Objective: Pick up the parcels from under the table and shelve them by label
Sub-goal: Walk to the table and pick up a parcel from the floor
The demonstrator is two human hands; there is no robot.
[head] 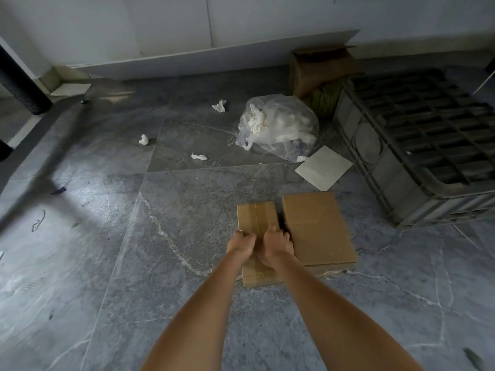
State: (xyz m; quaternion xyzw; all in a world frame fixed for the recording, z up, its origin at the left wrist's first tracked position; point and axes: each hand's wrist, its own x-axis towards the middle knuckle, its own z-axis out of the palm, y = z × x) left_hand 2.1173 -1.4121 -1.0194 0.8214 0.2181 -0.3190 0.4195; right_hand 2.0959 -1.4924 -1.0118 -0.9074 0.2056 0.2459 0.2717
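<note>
Two brown cardboard parcels lie side by side on the grey stone floor. The narrower taped parcel [257,218] is on the left, the wider parcel [317,228] on the right. My left hand [241,243] curls over the narrow parcel's left edge. My right hand [277,243] grips its right edge, fingers pushed into the gap between the two parcels. Both forearms reach down from the bottom of the view. No label shows on either parcel.
A dark plastic crate [417,145] stands to the right. A clear bag of white waste [278,127], crumpled tissues [219,105], a pale tile [323,167] and an open brown box [321,68] lie behind. A black table leg [21,84] stands far left.
</note>
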